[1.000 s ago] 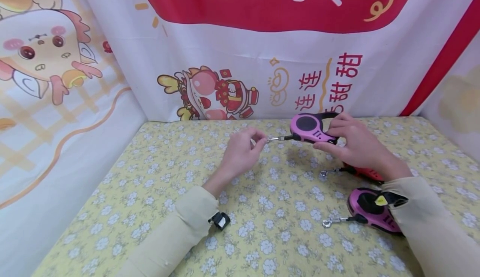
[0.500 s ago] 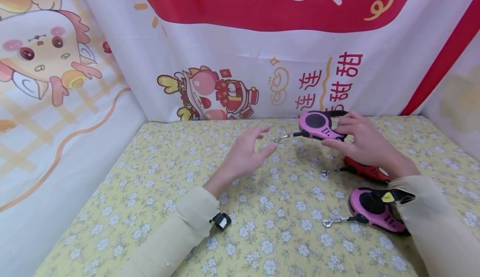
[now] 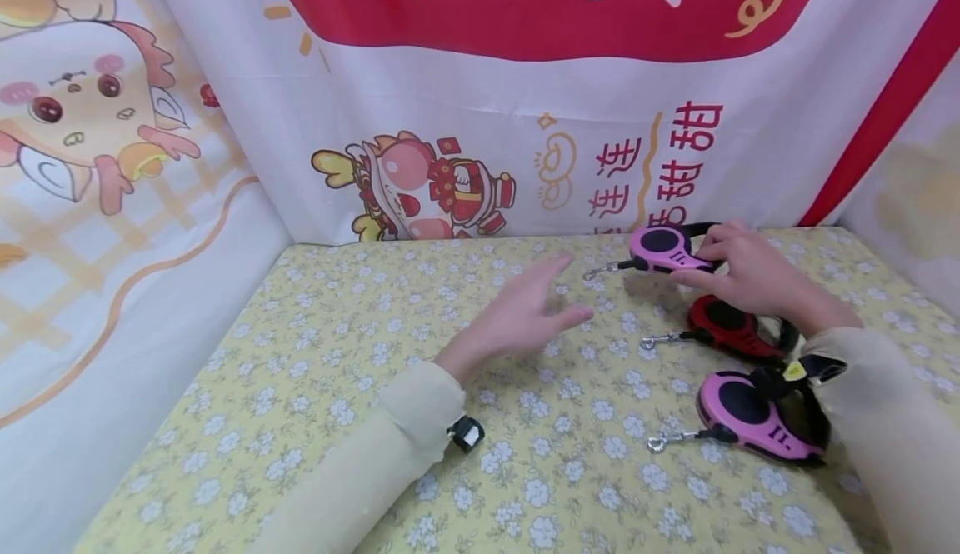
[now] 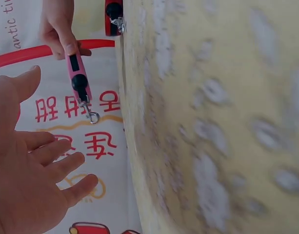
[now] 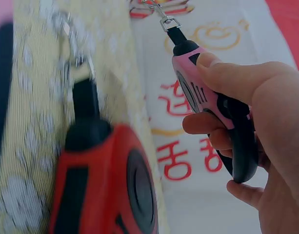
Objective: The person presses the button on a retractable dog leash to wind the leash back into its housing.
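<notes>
My right hand [image 3: 765,277] grips the handle end of a pink and black retractable dog leash [image 3: 663,248] at the far side of the table. In the right wrist view its thumb lies along the pink leash's casing [image 5: 208,92]. The metal clip [image 3: 596,272] points left toward my left hand [image 3: 521,312], whose spread fingers hold nothing and stand apart from the clip. A red leash [image 3: 723,325] lies just in front of the right hand. Nearer me is a second pink leash [image 3: 753,416], partly covered by the right wrist strap.
A yellow floral cloth [image 3: 337,354] covers the table. Behind it hangs a white and red printed curtain [image 3: 450,87], with another printed sheet [image 3: 127,229] along the left. The leashes sit in a column on the right side.
The left hand has let go of the pink leash's clip and spread its fingers. My right hand has carried that leash to the right, uncovering more of the red one.
</notes>
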Motion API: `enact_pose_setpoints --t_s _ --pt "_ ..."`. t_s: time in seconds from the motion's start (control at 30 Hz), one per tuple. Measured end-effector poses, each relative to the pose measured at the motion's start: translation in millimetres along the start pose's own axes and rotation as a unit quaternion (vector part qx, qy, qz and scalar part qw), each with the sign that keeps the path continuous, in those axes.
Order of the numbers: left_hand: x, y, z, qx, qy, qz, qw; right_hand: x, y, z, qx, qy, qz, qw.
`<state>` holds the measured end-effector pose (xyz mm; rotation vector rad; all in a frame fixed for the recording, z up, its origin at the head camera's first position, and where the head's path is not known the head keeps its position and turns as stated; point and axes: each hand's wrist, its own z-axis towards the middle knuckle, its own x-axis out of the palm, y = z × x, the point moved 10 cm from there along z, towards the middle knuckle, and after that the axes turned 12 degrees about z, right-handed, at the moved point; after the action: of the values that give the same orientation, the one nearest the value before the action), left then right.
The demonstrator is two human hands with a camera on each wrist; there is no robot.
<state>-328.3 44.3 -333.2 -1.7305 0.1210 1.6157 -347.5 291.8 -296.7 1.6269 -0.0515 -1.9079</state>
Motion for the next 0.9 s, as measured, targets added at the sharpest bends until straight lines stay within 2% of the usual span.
enact_pose_setpoints --t_s 0.1,0.3,0.5,0.6,0.67,0.77,0.9 --pt "6.9 -8.2 11.9 0.013 0.016 0.009 0.9997 3 -12 4 0.013 0.022 -0.008 1.0" --pt "28.3 -8.1 33.2 0.002 0.063 0.018 0.9978 12 -35 12 0.028 0.051 -0.019 0.998" --pt "48.2 -12.2 48.4 0.012 0.106 0.043 0.9933 21 -58 14 0.054 0.093 -0.02 0.994" --pt "55.1 -17.2 52.5 0.019 0.12 0.057 0.991 24 -66 14 0.067 0.1 -0.021 0.993" --pt "57.2 -20.3 53.8 0.02 0.121 0.061 0.9906 25 -71 13 0.075 0.1 -0.018 0.992" --pt "55.1 -19.8 52.1 0.005 0.114 0.054 0.992 26 -78 12 0.094 0.104 -0.006 0.99" --pt "37.3 -8.9 42.9 -0.019 0.077 0.049 0.9956 24 -84 11 0.131 0.1 0.002 0.986"
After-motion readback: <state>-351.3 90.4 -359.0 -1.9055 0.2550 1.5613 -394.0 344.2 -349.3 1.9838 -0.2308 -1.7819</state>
